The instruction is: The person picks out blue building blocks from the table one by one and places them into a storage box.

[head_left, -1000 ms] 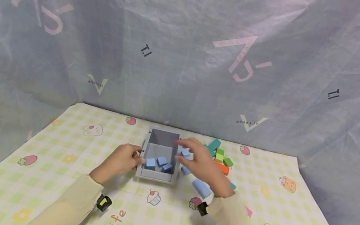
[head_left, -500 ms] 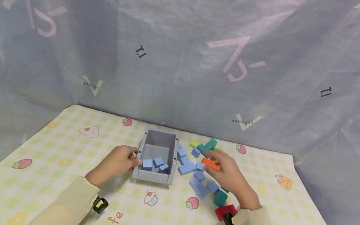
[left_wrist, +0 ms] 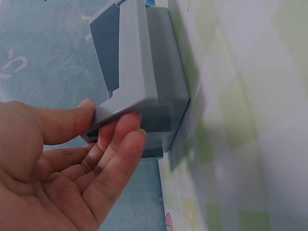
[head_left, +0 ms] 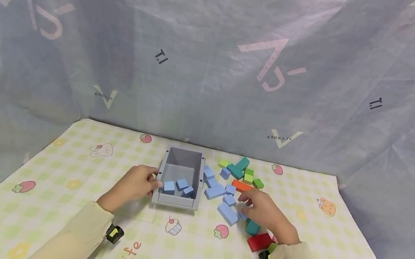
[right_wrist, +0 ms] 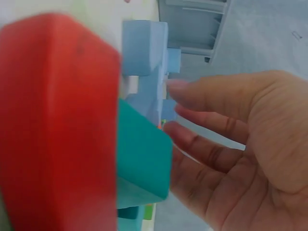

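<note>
A grey plastic bin [head_left: 176, 201] stands on the table with several small blue blocks [head_left: 182, 185] inside. My left hand [head_left: 138, 185] pinches the rim of its left wall; in the left wrist view the thumb lies on top and the fingers underneath. Over the loose blocks to the right of the bin is my right hand [head_left: 264, 212], its fingers bent and apart from the thumb, nothing visible between them. A blue block [head_left: 242, 215] lies partly hidden under that hand. A teal block [right_wrist: 144, 151] and a red block [right_wrist: 60, 125] sit close by in the right wrist view.
More blue blocks [head_left: 215, 191] lie scattered along the bin's right side. Behind them are an orange block [head_left: 241, 186], teal blocks [head_left: 242, 164] and green blocks [head_left: 258, 183]. A patterned cloth [head_left: 65, 225] covers the table, and a grey curtain [head_left: 212, 56] hangs behind.
My right hand has moved from above the bin's right edge to the right, then lower and nearer over the blocks. My left hand keeps its hold on the bin.
</note>
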`<state>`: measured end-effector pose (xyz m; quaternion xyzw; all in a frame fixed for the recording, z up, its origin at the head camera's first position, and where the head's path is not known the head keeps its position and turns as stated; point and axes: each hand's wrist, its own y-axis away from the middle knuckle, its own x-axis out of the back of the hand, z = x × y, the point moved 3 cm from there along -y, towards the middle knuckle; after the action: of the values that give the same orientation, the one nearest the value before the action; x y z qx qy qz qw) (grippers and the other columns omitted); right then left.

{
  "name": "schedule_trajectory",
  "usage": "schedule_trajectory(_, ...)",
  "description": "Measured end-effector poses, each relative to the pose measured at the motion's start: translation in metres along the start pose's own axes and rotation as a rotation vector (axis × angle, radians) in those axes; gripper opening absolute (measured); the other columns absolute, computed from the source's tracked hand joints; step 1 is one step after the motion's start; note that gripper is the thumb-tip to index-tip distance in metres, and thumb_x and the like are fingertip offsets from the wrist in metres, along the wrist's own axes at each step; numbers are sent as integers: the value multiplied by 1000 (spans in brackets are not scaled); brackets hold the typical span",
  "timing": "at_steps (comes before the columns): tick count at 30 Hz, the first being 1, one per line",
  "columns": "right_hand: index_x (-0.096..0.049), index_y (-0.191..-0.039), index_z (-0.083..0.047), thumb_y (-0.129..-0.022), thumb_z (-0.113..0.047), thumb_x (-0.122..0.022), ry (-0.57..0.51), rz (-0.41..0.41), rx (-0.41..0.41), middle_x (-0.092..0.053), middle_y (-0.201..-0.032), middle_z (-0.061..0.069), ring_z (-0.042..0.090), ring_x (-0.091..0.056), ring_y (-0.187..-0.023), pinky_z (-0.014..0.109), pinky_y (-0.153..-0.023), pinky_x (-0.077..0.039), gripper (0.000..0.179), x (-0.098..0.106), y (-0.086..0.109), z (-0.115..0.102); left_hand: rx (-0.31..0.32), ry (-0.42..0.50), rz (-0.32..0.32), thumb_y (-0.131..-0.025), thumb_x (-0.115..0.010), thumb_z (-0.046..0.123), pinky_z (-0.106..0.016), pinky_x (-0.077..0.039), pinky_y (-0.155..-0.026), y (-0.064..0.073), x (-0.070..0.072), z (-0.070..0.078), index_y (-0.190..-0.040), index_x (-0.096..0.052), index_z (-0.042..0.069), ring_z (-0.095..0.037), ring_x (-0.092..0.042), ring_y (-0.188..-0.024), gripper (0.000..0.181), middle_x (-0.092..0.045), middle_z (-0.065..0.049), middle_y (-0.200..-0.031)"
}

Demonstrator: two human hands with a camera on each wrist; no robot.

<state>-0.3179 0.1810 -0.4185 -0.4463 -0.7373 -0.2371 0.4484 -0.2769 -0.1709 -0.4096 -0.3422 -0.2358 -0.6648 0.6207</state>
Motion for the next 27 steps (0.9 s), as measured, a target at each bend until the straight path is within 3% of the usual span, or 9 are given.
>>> schedule_trajectory(4, -73, -105, -7, -86, -5, -75, -19, -28, -58, -69, -104, 2, 20, -63, -92, 41, -85, -54, 19, -5, 2, 1, -1, -3, 0, -93, -71, 13, -29, -43, -60, 0, 0, 1, -131, -59, -8, -11, -57, -53, 45, -59, 1, -64)
schedule_trajectory(11, -74, -94, -10, -85, -7, -78, 46, -18, -40, -67, -87, -3, 14, -56, -80, 36, -80, -53, 11, -9, 1, 1, -10, -9, 7, -93, -71, 12, -28, -42, -57, 1, 2, 2, -128, -62, -7, -10, -57, -53, 41, -59, 1, -64)
schedule_trajectory(27, -75, -88, -14, -84, -7, -79, 63, -2, -76, -65, -81, -7, 13, -55, -77, 31, -77, -52, 9, -12, -1, 4, -21, -13, 7, -93, -71, 13, -29, -43, -58, 0, 0, 0, -130, -59, -9, -10, -57, -53, 45, -59, 2, -64)
